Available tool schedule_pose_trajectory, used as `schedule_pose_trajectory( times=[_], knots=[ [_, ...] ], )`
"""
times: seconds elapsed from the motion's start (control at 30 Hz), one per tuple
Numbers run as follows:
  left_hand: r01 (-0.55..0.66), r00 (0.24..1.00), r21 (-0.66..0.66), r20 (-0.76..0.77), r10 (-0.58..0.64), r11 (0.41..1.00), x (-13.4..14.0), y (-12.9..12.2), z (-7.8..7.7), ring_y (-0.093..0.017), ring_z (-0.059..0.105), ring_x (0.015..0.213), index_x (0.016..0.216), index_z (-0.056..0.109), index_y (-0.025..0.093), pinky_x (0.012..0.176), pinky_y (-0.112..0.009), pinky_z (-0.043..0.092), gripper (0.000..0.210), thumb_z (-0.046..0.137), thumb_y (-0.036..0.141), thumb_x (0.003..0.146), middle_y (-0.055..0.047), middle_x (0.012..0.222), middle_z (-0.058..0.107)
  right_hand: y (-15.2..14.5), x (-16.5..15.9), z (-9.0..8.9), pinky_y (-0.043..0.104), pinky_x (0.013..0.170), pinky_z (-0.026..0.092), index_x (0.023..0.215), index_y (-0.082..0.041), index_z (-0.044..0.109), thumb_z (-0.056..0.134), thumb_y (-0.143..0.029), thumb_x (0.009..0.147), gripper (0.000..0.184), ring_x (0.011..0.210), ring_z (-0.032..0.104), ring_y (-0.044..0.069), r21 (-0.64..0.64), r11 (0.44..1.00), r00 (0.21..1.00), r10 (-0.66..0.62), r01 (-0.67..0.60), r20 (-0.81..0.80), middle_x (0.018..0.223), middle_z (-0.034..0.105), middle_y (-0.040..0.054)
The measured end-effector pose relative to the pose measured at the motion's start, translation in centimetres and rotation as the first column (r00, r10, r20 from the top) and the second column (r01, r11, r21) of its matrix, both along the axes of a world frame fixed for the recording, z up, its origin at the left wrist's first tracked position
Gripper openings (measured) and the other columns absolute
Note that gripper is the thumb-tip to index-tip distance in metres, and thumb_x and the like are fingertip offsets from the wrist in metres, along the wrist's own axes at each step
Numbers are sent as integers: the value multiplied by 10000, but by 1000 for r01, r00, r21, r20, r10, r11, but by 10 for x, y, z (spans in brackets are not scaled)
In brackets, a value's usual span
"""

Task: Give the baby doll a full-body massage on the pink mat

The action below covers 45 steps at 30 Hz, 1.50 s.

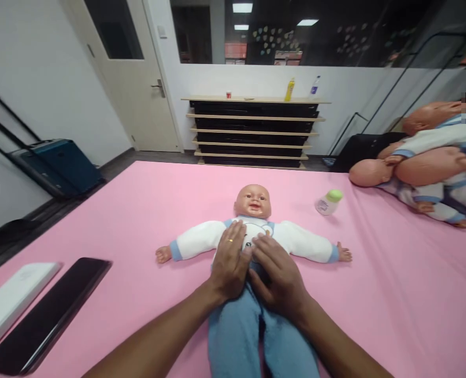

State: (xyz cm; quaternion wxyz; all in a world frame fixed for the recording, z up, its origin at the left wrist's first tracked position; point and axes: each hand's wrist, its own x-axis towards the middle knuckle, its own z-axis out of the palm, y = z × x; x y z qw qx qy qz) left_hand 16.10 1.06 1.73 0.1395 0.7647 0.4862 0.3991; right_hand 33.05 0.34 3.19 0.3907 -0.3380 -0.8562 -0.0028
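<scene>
A baby doll [252, 203] lies on its back on the pink table cover [146, 210], its head away from me and both arms spread wide. It wears a white top with blue cuffs and blue trousers [236, 336]. My left hand [230, 262] rests flat on the doll's chest and belly, fingers stretched out, a ring on one finger. Beside it my right hand [278, 268] lies on the other side of the belly, its fingers extended too. Neither hand grips anything. Between them part of the printed front of the top shows; the rest is covered.
A bottle with a green cap [329, 202] stands right of the doll's head. More dolls [417, 168] lie piled at the right edge. At front left are a black phone-like slab [47, 315] and a white slab [16, 299]. Behind stands a shelf [256, 118].
</scene>
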Motion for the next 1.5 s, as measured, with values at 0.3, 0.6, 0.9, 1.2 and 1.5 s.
schedule_pose_trajectory(
  times=[0.3,0.6,0.9,1.2,1.5],
  knots=[
    [140,988,294,18,-151,946,-6,-8,6,-287,368,1405,1412,427,179,1141,-564,323,490,411,223,925,-144,1452,474,7,0,2,583,1145,327,1470,-153,377,581,-379,854,687,1427,326,315,-264,950,985,-147,166,90,1512,385,151],
    [239,971,86,-49,-235,967,-4,-1,9,-224,432,1371,1319,558,232,1161,-528,304,402,397,222,951,-66,1375,579,4,-2,-10,599,1130,347,1499,-60,258,594,-379,833,812,1436,290,356,-247,918,949,-313,312,35,1522,327,229],
    [38,998,-53,53,-35,998,-2,4,0,-215,245,1474,1481,355,200,1200,-555,220,489,264,273,1006,-87,1557,344,-4,-1,10,500,1094,442,1303,-189,535,573,-244,847,461,1273,531,256,-71,997,1000,8,-10,-27,1290,619,108],
    [267,963,332,-71,-258,905,-9,-8,7,-284,375,1395,1393,451,157,1136,-546,315,487,435,232,912,-139,1396,532,8,1,-5,563,1158,327,1496,-118,323,570,-386,861,732,1447,284,313,-282,929,969,-212,239,123,1553,298,159],
    [299,947,27,-132,-293,954,-6,0,13,-228,371,1409,1363,514,226,1174,-526,256,423,392,286,962,-60,1423,536,5,0,-13,569,1159,323,1500,-13,235,583,-393,840,837,1462,226,345,-224,925,951,-298,308,79,1548,272,224]
  ],
)
